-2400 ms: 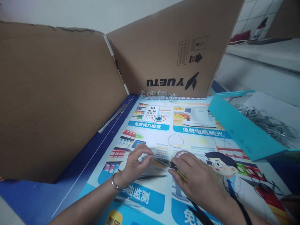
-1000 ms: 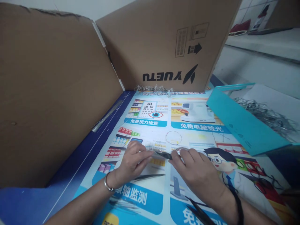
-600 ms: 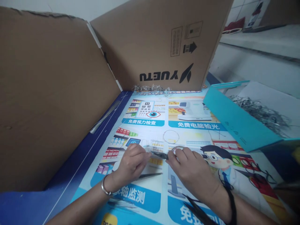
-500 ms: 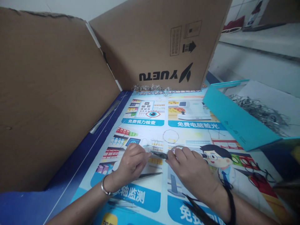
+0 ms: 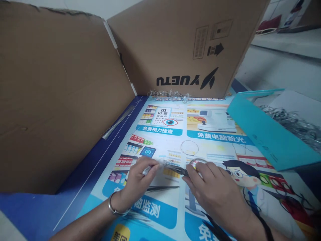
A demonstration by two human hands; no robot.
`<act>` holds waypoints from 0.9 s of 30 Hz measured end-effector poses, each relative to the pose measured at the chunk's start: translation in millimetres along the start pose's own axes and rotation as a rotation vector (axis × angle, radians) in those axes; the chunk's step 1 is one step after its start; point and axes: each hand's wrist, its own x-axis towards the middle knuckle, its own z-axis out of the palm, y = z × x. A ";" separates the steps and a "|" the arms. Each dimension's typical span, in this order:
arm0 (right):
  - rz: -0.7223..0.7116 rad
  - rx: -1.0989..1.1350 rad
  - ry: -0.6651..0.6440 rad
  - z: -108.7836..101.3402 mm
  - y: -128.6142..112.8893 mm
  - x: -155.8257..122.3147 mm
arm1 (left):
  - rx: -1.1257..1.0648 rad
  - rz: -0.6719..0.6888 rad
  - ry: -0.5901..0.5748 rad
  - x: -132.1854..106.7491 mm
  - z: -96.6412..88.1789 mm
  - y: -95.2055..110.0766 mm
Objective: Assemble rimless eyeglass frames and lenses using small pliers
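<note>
My left hand pinches a small, thin piece between thumb and forefinger; it looks like fine wire, too small to make out. My right hand is closed around dark pliers, whose jaws point left and reach the left fingertips. A wire loop shows just behind the right fingers. On the printed sheet beyond the hands lies a thin wire ring. Below the pliers is a dark, slim pointed tool. Several thin wire lengths lie by my left wrist.
Cardboard panels stand at the left and back. A heap of small clear pieces lies along the back panel. At right, a turquoise box holds tangled wire. Black pointed tools lie under my right forearm.
The view has shifted a little left, so the scene sits further right. My left fingers have opened out slightly from a tighter curl, and more of the pliers shows.
</note>
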 end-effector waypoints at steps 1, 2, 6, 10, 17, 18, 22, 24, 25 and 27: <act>0.009 0.020 0.005 -0.7 -0.2 -0.2 | -0.004 0.003 0.009 -0.2 0.1 0.1; 0.028 0.061 -0.003 -1.3 -0.5 -0.7 | -0.008 0.015 0.022 0.0 0.3 0.2; 0.184 0.464 -0.224 -4.1 -4.1 -3.3 | -0.018 0.076 0.053 2.3 1.2 1.7; 0.400 0.850 -0.558 -9.3 -9.3 -1.3 | 0.031 0.117 0.052 1.8 1.1 4.8; 0.607 1.387 -0.787 -13.7 -9.8 5.4 | -0.005 0.130 0.053 -0.3 2.6 7.5; 0.632 1.467 -0.822 -12.5 -9.9 4.6 | -0.011 0.125 0.060 -0.1 2.8 7.6; 0.697 1.599 -0.922 -6.0 -12.5 0.1 | -0.011 0.113 0.071 0.5 3.1 7.5; 0.696 1.580 -0.919 -4.2 -14.1 -0.8 | -0.008 0.115 0.066 0.5 3.3 7.1; 0.694 1.575 -0.912 -3.9 -14.7 -0.6 | -0.007 0.117 0.064 0.5 3.5 6.9; 0.699 1.578 -0.892 -4.2 -15.6 0.6 | -0.002 0.119 0.063 0.3 4.1 6.1</act>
